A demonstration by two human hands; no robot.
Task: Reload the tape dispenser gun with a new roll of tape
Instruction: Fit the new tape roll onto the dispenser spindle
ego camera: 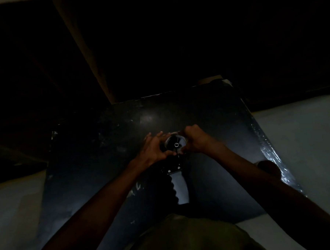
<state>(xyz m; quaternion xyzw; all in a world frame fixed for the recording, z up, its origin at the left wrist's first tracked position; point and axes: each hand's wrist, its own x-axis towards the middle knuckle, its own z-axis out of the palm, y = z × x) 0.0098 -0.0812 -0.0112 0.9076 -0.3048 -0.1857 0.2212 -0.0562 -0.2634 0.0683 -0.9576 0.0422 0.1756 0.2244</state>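
Note:
The scene is very dark. A tape dispenser gun [180,187] lies on a black table [104,147], its ribbed handle pointing toward me. At its far end a round roll or spool with a small centre hub [175,142] sits on the gun. My left hand [154,148] cups the roll's left side, fingers spread and thumb near the hub's lower edge. My right hand [194,140] is curled around the roll's right side. Whether the round part is a tape roll or the bare spool is too dim to tell.
The table's right edge [270,150] glints with clear wrap. A dark rounded object [267,167] sits near that edge, by my right forearm. Pale floor [304,136] lies to the right and left of the table. Everything beyond the far edge is black.

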